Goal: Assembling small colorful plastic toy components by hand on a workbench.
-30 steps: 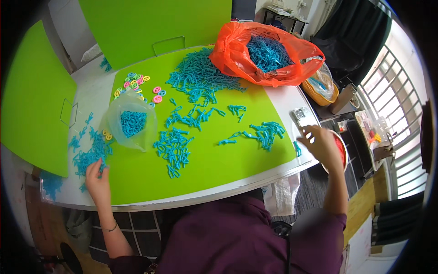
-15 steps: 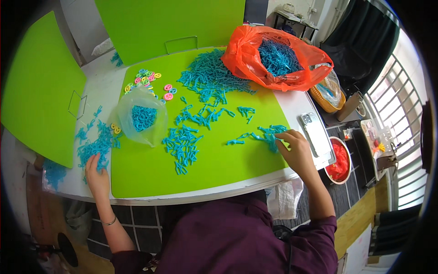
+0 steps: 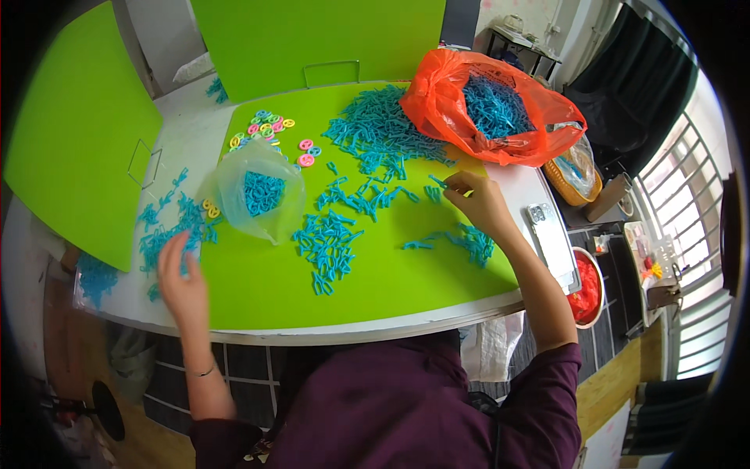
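My right hand [image 3: 478, 202] is over the right part of a green mat [image 3: 375, 293], its fingertips pinched on a small blue plastic link [image 3: 438, 181]. Below it lies a small heap of blue links [image 3: 475, 245], partly joined into a short chain. My left hand [image 3: 183, 277], slightly blurred, hovers with fingers apart at the near edge of a loose blue pile [image 3: 168, 238] on the white table; I see nothing in it. Between the hands are a heap of blue links [image 3: 326, 248] and a translucent bag [image 3: 283, 215] holding more blue pieces.
An orange plastic bag [image 3: 430, 98] full of blue pieces sits at the far right, beside a large blue pile [image 3: 375, 117]. Pastel rings [image 3: 306, 160] lie behind the translucent bag. A phone [image 3: 551, 246] rests at the right edge. Green boards [image 3: 328, 39] stand behind.
My right hand has moved up and left, away from the small heap, and now pinches a link. My left hand has shifted slightly right. The whole view has shifted a little.
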`<state>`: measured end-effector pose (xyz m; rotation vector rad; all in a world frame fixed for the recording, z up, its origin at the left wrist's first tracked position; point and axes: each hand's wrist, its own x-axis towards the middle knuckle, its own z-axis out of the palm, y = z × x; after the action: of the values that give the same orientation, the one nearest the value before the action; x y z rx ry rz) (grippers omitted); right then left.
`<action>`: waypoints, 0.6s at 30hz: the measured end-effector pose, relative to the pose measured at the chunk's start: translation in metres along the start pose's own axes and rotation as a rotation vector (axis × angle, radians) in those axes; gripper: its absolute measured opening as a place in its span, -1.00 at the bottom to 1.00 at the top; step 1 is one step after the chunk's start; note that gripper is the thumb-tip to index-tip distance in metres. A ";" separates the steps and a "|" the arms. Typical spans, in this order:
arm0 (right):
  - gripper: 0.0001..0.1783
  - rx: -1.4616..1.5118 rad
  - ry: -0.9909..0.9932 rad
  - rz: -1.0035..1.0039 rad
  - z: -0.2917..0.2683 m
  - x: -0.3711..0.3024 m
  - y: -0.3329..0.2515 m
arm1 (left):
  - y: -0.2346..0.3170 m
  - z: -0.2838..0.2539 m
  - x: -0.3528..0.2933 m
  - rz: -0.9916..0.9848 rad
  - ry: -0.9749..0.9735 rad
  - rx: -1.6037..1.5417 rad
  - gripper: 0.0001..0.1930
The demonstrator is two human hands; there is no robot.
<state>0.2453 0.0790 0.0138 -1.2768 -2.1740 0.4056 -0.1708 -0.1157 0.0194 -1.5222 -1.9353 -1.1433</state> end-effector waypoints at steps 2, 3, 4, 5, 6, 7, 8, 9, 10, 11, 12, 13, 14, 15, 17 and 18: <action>-0.75 0.176 -0.019 0.110 0.000 -0.011 -0.023 | 0.058 0.019 -0.002 -0.141 -0.273 -0.469 -0.77; -0.75 0.306 -0.059 0.120 0.004 -0.014 -0.034 | 0.081 0.035 -0.008 -0.189 -0.453 -0.674 -0.75; -0.74 0.440 -0.105 0.121 0.008 -0.017 -0.046 | 0.106 0.048 -0.011 -0.274 -0.652 -0.911 -0.70; -0.74 0.480 -0.118 0.126 0.013 -0.020 -0.054 | 0.132 0.064 -0.012 -0.388 -0.772 -1.135 -0.65; -0.73 0.522 -0.133 0.124 0.015 -0.023 -0.063 | 0.150 0.084 -0.013 -0.505 -0.815 -1.233 -0.64; -0.73 0.504 -0.154 0.098 0.015 -0.024 -0.077 | 0.161 0.097 -0.011 -0.623 -0.847 -1.325 -0.64; -0.73 0.501 -0.153 0.094 0.013 -0.025 -0.083 | 0.171 0.105 -0.006 -0.621 -0.843 -1.328 -0.64; -0.73 0.429 -0.147 0.008 0.013 -0.025 -0.088 | 0.178 0.110 -0.001 -0.666 -0.872 -1.371 -0.65; -0.73 0.358 -0.141 -0.078 0.012 -0.023 -0.092 | 0.180 0.113 0.003 -0.712 -0.900 -1.412 -0.65; -0.75 0.426 -0.154 -0.095 0.007 -0.020 -0.090 | 0.180 0.117 0.007 -0.708 -0.905 -1.416 -0.65; -0.75 0.426 -0.147 -0.095 0.003 -0.014 -0.081 | 0.179 0.117 0.010 -0.780 -0.864 -1.514 -0.68; -0.76 0.460 -0.067 -0.068 -0.001 -0.004 -0.065 | 0.177 0.116 0.011 -0.854 -0.819 -1.611 -0.71; -0.77 0.494 0.010 -0.038 -0.004 0.005 -0.051 | 0.173 0.118 0.011 -0.853 -0.826 -1.611 -0.71; -0.79 0.414 0.079 -0.007 -0.007 0.012 -0.043 | 0.165 0.119 0.012 -0.925 -0.786 -1.665 -0.74; -0.81 0.191 0.135 -0.003 -0.009 0.021 -0.022 | 0.151 0.122 0.012 -1.024 -0.759 -1.746 -0.77; -0.81 0.188 0.136 -0.001 -0.003 0.021 -0.014 | 0.147 0.125 0.011 -1.023 -0.762 -1.749 -0.77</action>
<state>0.2298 0.0905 0.0304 -1.1654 -1.9732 0.4956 -0.0169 0.0006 0.0064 -1.5514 -2.0729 -3.8467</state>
